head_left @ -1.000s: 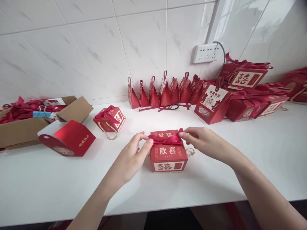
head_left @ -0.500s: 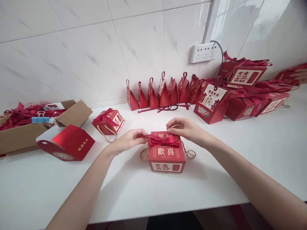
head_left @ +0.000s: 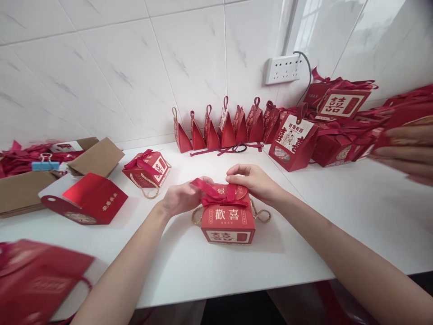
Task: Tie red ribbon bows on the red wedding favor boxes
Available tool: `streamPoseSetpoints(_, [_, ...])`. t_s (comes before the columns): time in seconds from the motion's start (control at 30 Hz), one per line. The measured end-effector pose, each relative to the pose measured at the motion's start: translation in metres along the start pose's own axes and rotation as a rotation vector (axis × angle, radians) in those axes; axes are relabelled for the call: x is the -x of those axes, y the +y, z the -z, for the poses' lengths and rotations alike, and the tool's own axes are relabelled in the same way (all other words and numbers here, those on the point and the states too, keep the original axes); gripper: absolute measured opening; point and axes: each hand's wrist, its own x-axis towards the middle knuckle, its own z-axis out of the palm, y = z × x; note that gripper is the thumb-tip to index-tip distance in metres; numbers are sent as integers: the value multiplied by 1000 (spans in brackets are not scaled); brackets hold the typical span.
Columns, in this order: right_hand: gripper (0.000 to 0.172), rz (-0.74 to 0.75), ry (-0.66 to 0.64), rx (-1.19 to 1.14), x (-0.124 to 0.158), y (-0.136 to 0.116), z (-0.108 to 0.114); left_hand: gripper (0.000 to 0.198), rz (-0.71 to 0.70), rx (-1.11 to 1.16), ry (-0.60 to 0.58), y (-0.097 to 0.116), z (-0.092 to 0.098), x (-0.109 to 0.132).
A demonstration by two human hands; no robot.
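Note:
A red gift box with white Chinese characters stands in front of me, a dark-pink ribbon bow tied across its top. Twisted gold cord handles loop out at both sides. My left hand is at the box's left rear, fingers closed at the ribbon's left tail; the tail partly hides the fingertips. At the right rear edge, my right hand has its fingers curved and a gap between thumb and forefinger. Its thumb rests near the box top, and nothing shows in its grasp.
Triangular red boxes line the wall. A smaller ribboned box, an untied box and a carton stand left. A blurred red box fills the lower left. Another person's hand holds red packaging at right, before stacked boxes.
My left fingers have moved in behind the ribbon tail, which now stands up. A blurred red box has appeared at lower left. The other person's hand has come further in from the right.

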Motion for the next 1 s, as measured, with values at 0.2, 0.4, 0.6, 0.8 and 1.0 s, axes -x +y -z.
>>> streamPoseSetpoints(0.2, [26,-14,-35,-71,4,-1,-3,31,-85,-111,-57,-2,3,7])
streamPoseSetpoints(0.4, [23,-4,-52,-22,6,-2,-4,44,-111,-110,-52,2,0,7])
streamPoseSetpoints(0.6, [21,5,-91,-25,7,-3,-1,32,-125,-121,83,2,-5,4])
streamPoseSetpoints(0.8, [23,29,-129,-55,5,0,-3,22,-6,-118,235,-1,-20,-9])
streamPoseSetpoints(1.0, [37,-60,-28,180,9,-10,17,38,120,-226,378,-1,-14,1])
